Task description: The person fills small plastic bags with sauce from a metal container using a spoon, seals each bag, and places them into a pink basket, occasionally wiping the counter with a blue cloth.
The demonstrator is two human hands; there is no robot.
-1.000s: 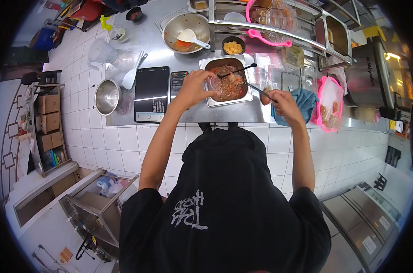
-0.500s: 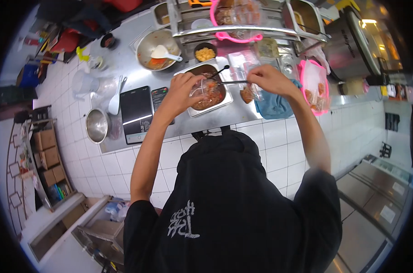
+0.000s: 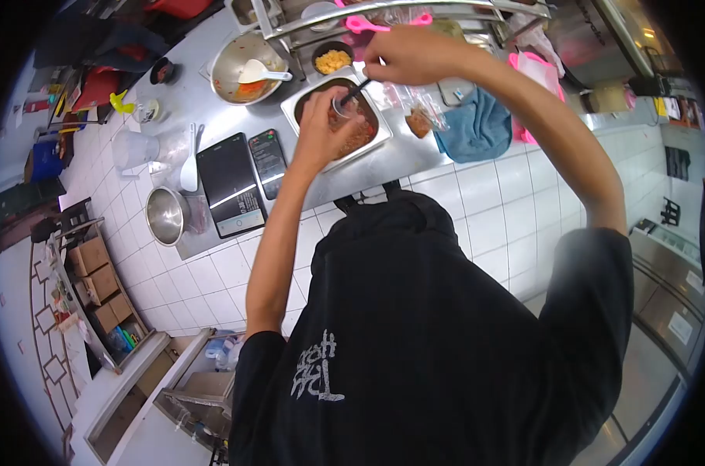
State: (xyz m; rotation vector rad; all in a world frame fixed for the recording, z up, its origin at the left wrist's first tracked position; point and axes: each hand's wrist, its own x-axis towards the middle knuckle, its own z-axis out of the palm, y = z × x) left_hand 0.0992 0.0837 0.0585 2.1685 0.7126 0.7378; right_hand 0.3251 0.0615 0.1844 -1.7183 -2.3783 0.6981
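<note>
My left hand (image 3: 325, 128) is closed round a small clear plastic bag (image 3: 338, 101) above a steel tray (image 3: 385, 135). Reddish-brown chopped food (image 3: 359, 141) fills the tray. Raised to the upper right, my right hand (image 3: 407, 56) grips the dark handle of a spoon (image 3: 358, 90). The spoon points steeply down into the bag's mouth, so its bowl is hidden. A filled bag of brown food (image 3: 418, 123) lies right of the tray, beside a blue cloth (image 3: 477, 128).
Left of the tray are a phone (image 3: 268, 163), a tablet (image 3: 230, 186) and a white ladle (image 3: 189, 172). Behind stand a large steel bowl (image 3: 227, 71) and a dark bowl of yellow pieces (image 3: 333, 62). A small steel bowl (image 3: 166, 216) sits near the left edge; a pink-rimmed basket (image 3: 535, 70) is at right.
My right hand has risen and moved left, turning the spoon from nearly level to steeply downward. My left hand still holds the bag over the tray. The view has shifted.
</note>
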